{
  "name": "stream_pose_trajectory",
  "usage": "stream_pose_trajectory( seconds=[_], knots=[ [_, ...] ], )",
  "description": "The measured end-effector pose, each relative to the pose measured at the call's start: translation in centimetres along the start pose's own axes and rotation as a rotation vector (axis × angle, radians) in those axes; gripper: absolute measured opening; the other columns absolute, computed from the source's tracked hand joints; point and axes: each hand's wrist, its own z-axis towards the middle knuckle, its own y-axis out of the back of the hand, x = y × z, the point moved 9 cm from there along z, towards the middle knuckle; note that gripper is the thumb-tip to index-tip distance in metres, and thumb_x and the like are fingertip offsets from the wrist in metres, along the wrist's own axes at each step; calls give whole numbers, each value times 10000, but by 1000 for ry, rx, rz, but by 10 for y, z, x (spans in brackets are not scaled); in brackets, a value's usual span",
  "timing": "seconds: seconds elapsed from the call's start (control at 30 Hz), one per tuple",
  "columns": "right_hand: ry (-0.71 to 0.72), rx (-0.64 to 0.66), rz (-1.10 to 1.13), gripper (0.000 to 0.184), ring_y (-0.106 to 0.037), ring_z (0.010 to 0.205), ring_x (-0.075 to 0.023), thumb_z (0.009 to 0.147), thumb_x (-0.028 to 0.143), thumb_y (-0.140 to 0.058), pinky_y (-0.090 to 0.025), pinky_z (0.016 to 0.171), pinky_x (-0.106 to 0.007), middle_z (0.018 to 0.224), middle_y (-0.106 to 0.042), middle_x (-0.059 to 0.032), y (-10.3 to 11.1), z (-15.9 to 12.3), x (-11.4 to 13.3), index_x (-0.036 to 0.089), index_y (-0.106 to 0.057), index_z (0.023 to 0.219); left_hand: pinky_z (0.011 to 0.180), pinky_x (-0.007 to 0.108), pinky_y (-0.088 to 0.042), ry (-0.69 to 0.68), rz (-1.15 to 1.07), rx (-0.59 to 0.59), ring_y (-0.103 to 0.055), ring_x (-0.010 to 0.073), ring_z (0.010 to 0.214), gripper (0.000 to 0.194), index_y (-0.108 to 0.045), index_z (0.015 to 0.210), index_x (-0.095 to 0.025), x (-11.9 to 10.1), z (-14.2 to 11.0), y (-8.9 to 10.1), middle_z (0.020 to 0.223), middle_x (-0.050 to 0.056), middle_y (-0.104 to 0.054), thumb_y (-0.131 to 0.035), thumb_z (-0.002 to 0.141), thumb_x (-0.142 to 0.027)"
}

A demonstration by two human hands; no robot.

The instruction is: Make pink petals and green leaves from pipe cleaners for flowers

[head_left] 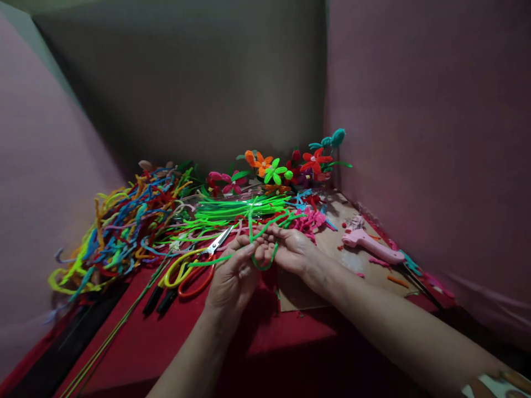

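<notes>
Both my hands meet over the near middle of the table, closed on bent green pipe cleaners [250, 224]. My left hand [236, 271] pinches the green stems between thumb and fingers, and one length sticks out to its left. My right hand [292, 251] grips the same green piece from the other side, with a loop hanging below the fingertips. How the strands cross between the fingers is partly hidden. Just left of my left hand lie scissors [213, 243] with one yellow and one red handle, blades apart. Behind the hands rests a bundle of green pipe cleaners [232, 210].
A tangled heap of coloured pipe cleaners [124, 226] fills the left. Finished pipe-cleaner flowers [274, 171] stand at the back. A pink glue gun [371, 243] lies on a cardboard sheet [302, 290] at right, among scraps. Thin green stems [124, 315] cross the red cloth [166, 342].
</notes>
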Motion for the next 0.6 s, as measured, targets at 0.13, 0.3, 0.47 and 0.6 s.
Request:
stream_pose_trajectory(
  seconds=[0.13,0.3,0.47,0.6],
  knots=[
    [42,198,-35,256,-568,571,-132,836,53,-331,-496,567,-280,673,-630,-36,-24,-5,8,139,-572,844,676,273,-478,65,-12,90,-536,90,598,90,-575,762,-145,5,-6,-8,650,2,-558,-566,708,-74],
    [146,193,-80,232,-592,622,-147,876,136,-357,-510,633,-319,687,-647,-35,-34,-15,22,149,-582,934,736,305,-473,122,-28,113,-509,85,589,92,-579,737,-151,9,-10,-8,625,-14,-524,-555,703,-70],
    [223,234,-154,214,-576,580,-134,885,170,-376,-513,631,-296,588,-588,-1,-43,-27,24,143,-581,940,732,313,-479,143,-73,61,-499,82,581,123,-588,739,-156,14,-12,2,609,-24,-500,-541,708,-46],
    [271,276,-181,196,-567,565,-121,885,190,-391,-509,639,-280,590,-569,6,-45,-28,27,146,-581,903,742,289,-486,116,-106,28,-514,81,588,134,-587,739,-151,13,-13,8,622,-15,-519,-558,683,-32]
  ],
)
